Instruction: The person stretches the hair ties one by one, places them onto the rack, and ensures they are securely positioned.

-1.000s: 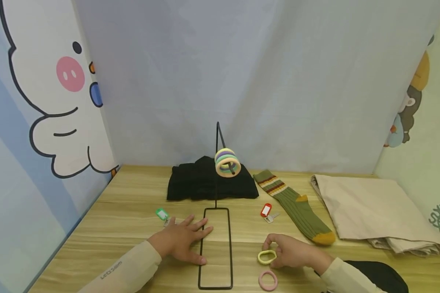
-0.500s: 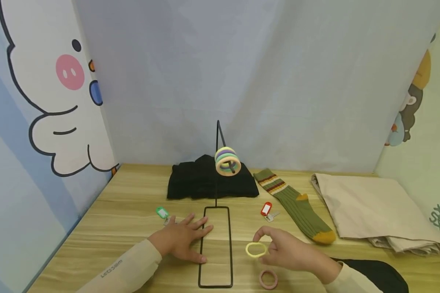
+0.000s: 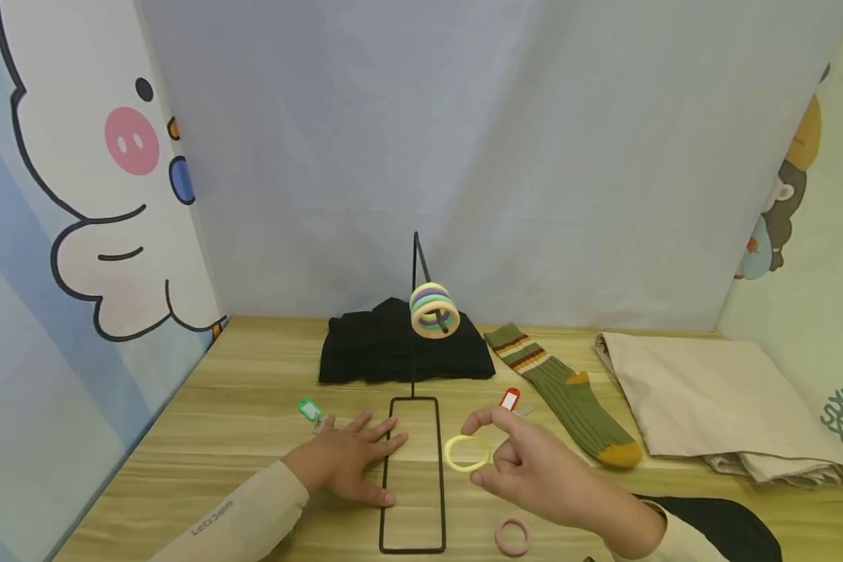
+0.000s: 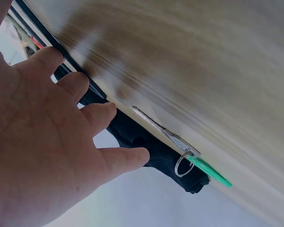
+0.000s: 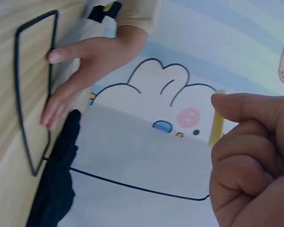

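Observation:
My right hand (image 3: pixel 548 476) pinches a soft yellow hair tie (image 3: pixel 448 454) between thumb and index finger, the other fingers curled in. The tie is raised, just right of the black wire stand's base (image 3: pixel 441 492); in the right wrist view the yellow hair tie (image 5: pixel 217 126) appears edge-on. My left hand (image 3: pixel 347 460) rests with spread fingers across the left side of that base. Several pastel hair ties (image 3: pixel 417 318) hang on the stand's sloping arm. A pink hair tie (image 3: pixel 513 553) lies on the table below my right hand.
A key with a green tag (image 3: pixel 310 409) lies by my left fingers. A red key tag (image 3: pixel 510 399) is behind my right hand. Further right are a green sock (image 3: pixel 562 398) and folded beige cloth (image 3: pixel 702 398). Black cloth (image 3: pixel 365 351) lies behind the stand, another dark item (image 3: pixel 723 523) lower right.
My right hand has lifted the yellow hair tie from beside the pink one and moved it left and up towards the stand. My left hand has stayed in place.

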`<action>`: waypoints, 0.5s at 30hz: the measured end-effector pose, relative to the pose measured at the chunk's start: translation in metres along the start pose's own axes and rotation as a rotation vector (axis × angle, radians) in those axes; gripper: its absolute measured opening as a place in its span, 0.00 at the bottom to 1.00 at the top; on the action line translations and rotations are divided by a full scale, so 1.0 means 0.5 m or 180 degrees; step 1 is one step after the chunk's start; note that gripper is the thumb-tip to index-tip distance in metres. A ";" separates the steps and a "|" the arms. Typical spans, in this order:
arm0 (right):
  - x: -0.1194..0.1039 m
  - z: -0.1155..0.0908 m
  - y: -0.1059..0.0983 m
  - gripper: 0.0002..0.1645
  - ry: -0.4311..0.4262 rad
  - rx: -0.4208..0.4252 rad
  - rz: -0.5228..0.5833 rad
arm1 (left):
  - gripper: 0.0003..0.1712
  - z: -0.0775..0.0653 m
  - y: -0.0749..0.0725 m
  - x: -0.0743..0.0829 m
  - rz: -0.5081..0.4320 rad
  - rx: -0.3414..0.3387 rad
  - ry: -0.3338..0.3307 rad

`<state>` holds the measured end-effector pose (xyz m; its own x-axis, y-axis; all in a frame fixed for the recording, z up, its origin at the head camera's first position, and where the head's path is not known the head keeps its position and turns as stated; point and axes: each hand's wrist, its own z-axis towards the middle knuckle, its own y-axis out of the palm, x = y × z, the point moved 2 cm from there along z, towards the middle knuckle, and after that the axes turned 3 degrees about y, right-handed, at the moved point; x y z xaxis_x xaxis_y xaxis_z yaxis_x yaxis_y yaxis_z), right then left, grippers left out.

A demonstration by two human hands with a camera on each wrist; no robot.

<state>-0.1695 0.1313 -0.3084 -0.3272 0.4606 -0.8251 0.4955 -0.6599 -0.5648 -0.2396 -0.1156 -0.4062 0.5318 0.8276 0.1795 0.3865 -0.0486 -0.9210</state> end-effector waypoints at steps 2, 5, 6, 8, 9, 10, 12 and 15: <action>-0.015 -0.003 -0.004 0.22 -0.0098 0.0075 -0.0016 | 0.50 0.001 0.000 0.000 0.0013 -0.0001 -0.0003; -0.035 -0.007 -0.007 0.22 -0.0343 0.0221 -0.0078 | 0.50 0.001 0.000 0.000 0.0021 -0.0011 -0.0017; -0.042 -0.008 -0.008 0.22 -0.0432 0.0294 -0.0125 | 0.50 0.001 0.000 0.000 0.0019 -0.0018 -0.0024; -0.056 -0.009 -0.008 0.22 -0.0680 0.0444 -0.0169 | 0.50 0.001 0.000 0.000 0.0020 -0.0027 -0.0034; -0.064 -0.010 -0.008 0.21 -0.0813 0.0537 -0.0211 | 0.50 0.001 0.000 0.001 0.0019 -0.0027 -0.0038; -0.071 -0.010 -0.008 0.22 -0.0948 0.0639 -0.0255 | 0.50 0.001 0.000 0.001 0.0019 -0.0027 -0.0040; -0.087 -0.010 -0.010 0.22 -0.1232 0.0855 -0.0346 | 0.50 0.001 0.000 0.002 0.0030 -0.0019 -0.0043; -0.109 -0.007 -0.013 0.25 -0.1615 0.1159 -0.0459 | 0.50 0.000 -0.001 0.002 0.0030 -0.0012 -0.0058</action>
<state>-0.1522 0.1129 -0.2597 -0.7544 0.2804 -0.5935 0.1423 -0.8128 -0.5649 -0.2393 -0.1148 -0.4058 0.5215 0.8372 0.1644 0.3843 -0.0585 -0.9214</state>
